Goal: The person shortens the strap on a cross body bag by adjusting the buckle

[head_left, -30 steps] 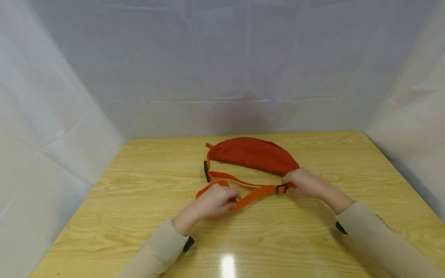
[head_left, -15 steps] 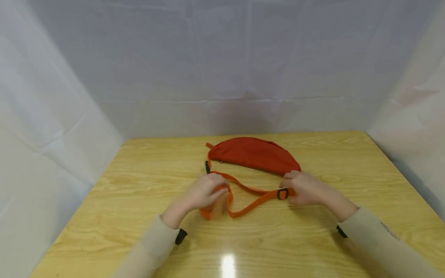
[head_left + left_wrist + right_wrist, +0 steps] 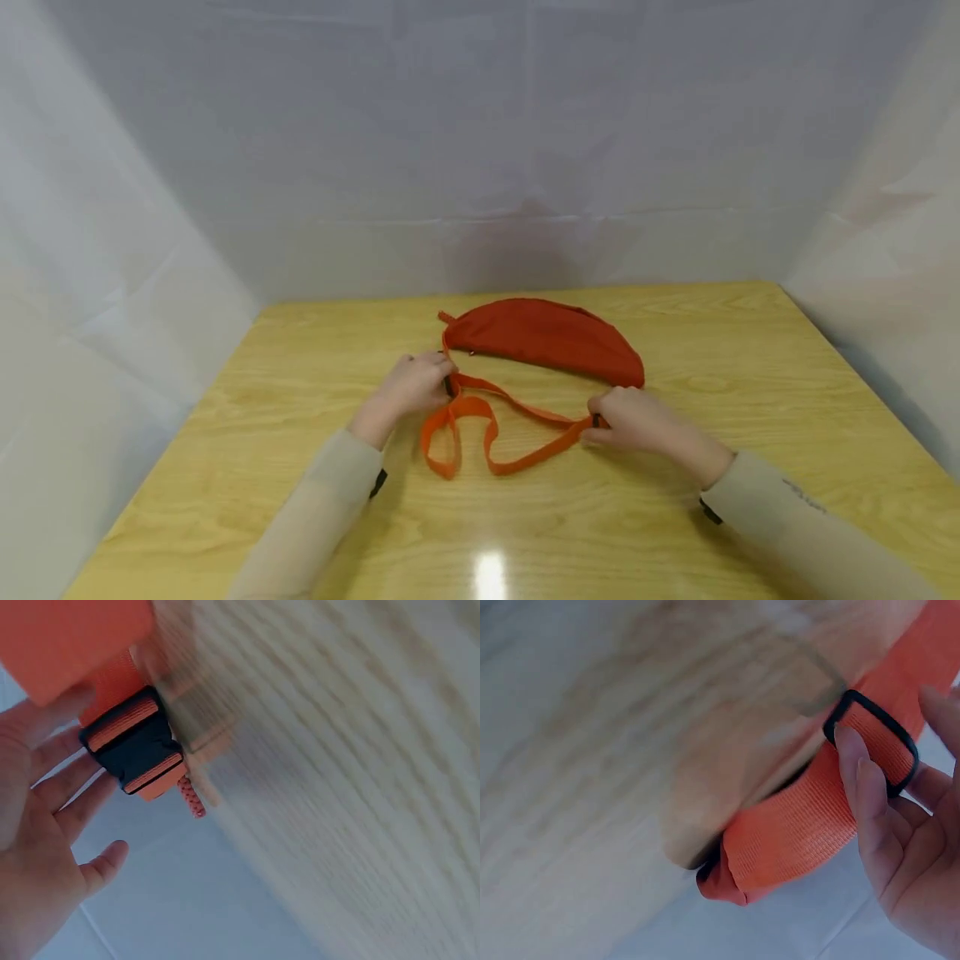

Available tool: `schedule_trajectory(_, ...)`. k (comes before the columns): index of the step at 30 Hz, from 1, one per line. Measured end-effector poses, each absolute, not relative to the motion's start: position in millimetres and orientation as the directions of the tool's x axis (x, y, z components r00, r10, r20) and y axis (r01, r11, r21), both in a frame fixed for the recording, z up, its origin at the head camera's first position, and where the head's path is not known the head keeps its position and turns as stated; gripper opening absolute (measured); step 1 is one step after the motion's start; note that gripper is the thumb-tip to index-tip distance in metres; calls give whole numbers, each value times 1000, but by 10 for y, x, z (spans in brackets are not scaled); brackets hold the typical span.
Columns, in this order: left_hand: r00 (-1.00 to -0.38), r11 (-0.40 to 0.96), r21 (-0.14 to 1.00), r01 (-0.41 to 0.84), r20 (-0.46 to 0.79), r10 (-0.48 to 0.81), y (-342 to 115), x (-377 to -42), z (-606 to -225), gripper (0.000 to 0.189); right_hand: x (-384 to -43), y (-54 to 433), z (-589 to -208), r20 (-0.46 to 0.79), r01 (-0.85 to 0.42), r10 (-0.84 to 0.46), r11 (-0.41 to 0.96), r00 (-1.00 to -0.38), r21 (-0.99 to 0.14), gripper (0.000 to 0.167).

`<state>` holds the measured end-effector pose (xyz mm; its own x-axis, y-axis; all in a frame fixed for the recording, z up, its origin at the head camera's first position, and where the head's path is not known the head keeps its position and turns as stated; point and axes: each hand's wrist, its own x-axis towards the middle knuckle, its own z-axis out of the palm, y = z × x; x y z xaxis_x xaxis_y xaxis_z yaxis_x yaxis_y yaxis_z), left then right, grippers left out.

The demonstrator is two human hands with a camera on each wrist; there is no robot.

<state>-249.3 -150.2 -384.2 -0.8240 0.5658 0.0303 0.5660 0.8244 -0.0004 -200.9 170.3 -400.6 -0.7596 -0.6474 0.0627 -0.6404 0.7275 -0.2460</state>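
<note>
A red waist bag [image 3: 547,337] lies toward the back of the wooden table, its orange strap [image 3: 525,461] looped in front of it. My left hand [image 3: 412,385] is at the strap's left side, by the black side-release buckle [image 3: 135,742]. In the left wrist view its fingers [image 3: 82,799] reach out fairly straight behind that buckle, which is fastened. My right hand [image 3: 645,421] pinches the strap near the bag's right end. Fingertips there lie against the webbing and the black slider [image 3: 889,727], as the right wrist view shows.
Pale sheeting [image 3: 480,150] hangs behind the wooden table [image 3: 315,350] and along both sides. A short zipper pull [image 3: 446,317] sticks out at the bag's left end. Glare [image 3: 491,575] shines on the table's front part.
My left hand has let go of the strap's loose length and moved left and back to the buckle. The strap now lies in loops. My right hand has shifted slightly left, still pinching.
</note>
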Motion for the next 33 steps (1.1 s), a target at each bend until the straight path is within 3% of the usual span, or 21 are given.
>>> schedule_trajectory(5, -815, 815, -14, 579, 2, 579, -1483, -2522, -3866, 13, -2045, 1730, -4042, 91, -640, -644, 716, -760, -279, 29)
schedule_trajectory(10, -826, 827, -23, 562, -76, 559, -1470, -2528, -3865, 21, -2146, 1828, -4050, 123, -636, -632, 712, -765, -298, 28)
schedule_trajectory(17, -829, 838, 10, 545, -140, 541, -1459, -2516, -3900, 21, -2295, 1948, -4054, 55, -597, -625, 711, -779, -372, 27)
schedule_trajectory(24, -836, 858, 40, 512, -205, 509, -1479, -2534, -3915, 24, -2421, 2011, -4063, 64, -635, -664, 676, -745, -374, 17)
schedule_trajectory(33, -814, 839, 87, 537, -206, 543, -1553, -2480, -3869, 21, -2482, 2034, -4024, 70, -680, -705, 647, -706, -344, 24)
